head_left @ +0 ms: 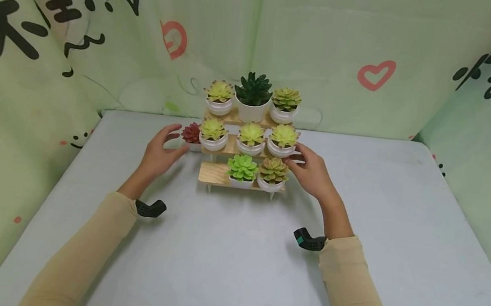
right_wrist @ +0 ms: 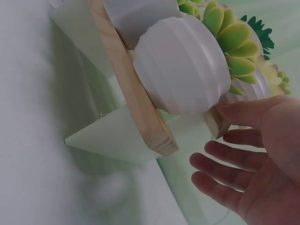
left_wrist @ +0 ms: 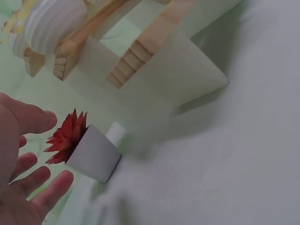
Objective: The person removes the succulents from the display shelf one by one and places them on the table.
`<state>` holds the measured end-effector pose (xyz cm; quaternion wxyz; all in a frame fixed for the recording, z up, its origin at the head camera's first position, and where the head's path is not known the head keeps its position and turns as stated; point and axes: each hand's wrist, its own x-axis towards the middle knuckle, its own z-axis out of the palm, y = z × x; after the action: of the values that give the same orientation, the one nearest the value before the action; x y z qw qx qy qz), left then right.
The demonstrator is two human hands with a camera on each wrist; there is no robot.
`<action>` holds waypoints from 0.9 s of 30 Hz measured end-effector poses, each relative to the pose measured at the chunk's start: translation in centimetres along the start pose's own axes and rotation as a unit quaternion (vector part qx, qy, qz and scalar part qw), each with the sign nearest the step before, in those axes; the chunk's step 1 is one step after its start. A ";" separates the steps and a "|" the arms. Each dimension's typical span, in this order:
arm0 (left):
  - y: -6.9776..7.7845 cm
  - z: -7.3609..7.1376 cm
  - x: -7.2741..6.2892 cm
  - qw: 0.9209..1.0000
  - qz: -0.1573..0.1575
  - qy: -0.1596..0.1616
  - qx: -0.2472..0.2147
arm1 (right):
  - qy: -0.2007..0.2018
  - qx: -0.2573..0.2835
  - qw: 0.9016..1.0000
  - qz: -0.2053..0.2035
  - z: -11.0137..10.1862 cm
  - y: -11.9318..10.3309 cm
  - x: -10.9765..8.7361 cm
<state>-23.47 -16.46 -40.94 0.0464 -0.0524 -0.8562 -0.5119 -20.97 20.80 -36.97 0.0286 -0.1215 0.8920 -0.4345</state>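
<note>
A three-step wooden plant stand (head_left: 213,173) with white supports stands toward the back of the table. Beside its left side, a red succulent (left_wrist: 68,138) in a plain white pot (left_wrist: 96,154) sits on the tabletop. My left hand (head_left: 159,151) is held around this plant with fingers spread, apart from it in the left wrist view. On the other side, my right hand (head_left: 311,170) is at the middle step's right end, by a yellow-green succulent (head_left: 285,136). Its thumb overlaps the board end (right_wrist: 218,123); whether it touches board or pot I cannot tell.
A dark green succulent (head_left: 253,89) stands on the top step between two lighter ones. Toward the right of the bottom step are a bright green succulent (head_left: 242,167) and a reddish-green one (head_left: 273,170). A printed curtain (head_left: 322,40) hangs behind the white table (head_left: 224,261).
</note>
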 end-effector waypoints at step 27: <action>2.3 0.0 -4.4 0.997 0.030 -0.039 -0.062 | 0.000 0.004 1.000 -0.001 0.0 0.1 0.0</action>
<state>-18.79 -15.53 -39.51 0.0246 -0.1008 -0.8221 -0.5598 -21.02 20.83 -37.01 0.0285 -0.1226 0.8900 -0.4383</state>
